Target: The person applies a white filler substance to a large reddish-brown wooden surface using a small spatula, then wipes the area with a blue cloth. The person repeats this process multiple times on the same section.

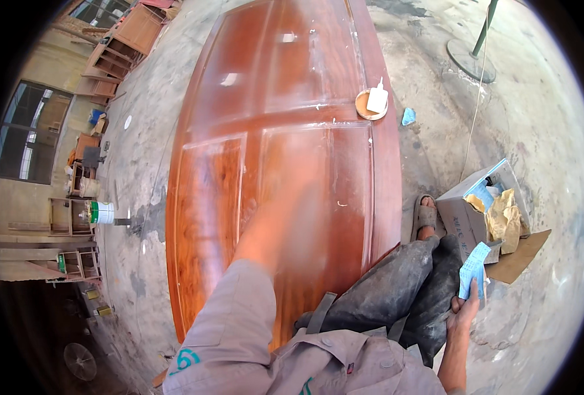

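Head view: right hand (464,311) grips blue packet (473,268) (beside open grey carton (466,217)).

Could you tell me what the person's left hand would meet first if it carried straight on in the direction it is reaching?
The left hand is motion-blurred over the glossy reddish-brown wooden panelled door, pointing up the panel. Straight on lies only more door surface; the round dish with a white scraper sits off to the right, probably outside that line.

The reddish wooden door panel (285,131) shines glossy and smooth with lacquer, the concrete floor (535,131) looks rough and matt, and the cardboard box (466,220) holds crumpled brown paper (504,214)
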Available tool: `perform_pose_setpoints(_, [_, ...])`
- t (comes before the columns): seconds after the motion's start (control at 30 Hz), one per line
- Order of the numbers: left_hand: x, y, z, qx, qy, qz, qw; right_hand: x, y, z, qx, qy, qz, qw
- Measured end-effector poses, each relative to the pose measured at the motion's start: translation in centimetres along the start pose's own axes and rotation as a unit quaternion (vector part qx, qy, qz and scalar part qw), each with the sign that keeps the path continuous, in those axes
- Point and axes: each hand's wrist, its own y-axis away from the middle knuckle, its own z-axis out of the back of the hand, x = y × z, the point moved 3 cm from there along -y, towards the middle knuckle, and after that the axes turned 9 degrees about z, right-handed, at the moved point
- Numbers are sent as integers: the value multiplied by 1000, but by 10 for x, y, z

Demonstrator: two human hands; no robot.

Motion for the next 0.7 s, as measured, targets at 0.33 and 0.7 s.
perform_pose_setpoints(0.33, [-53,128,-88,-58,-38,-283,957,-1,-7,4,16,-5,11,1000])
perform_pose_setpoints(0.7, [-14,201,-63,-15,-66,-196,978,-9,-11,14,35,-8,18,999])
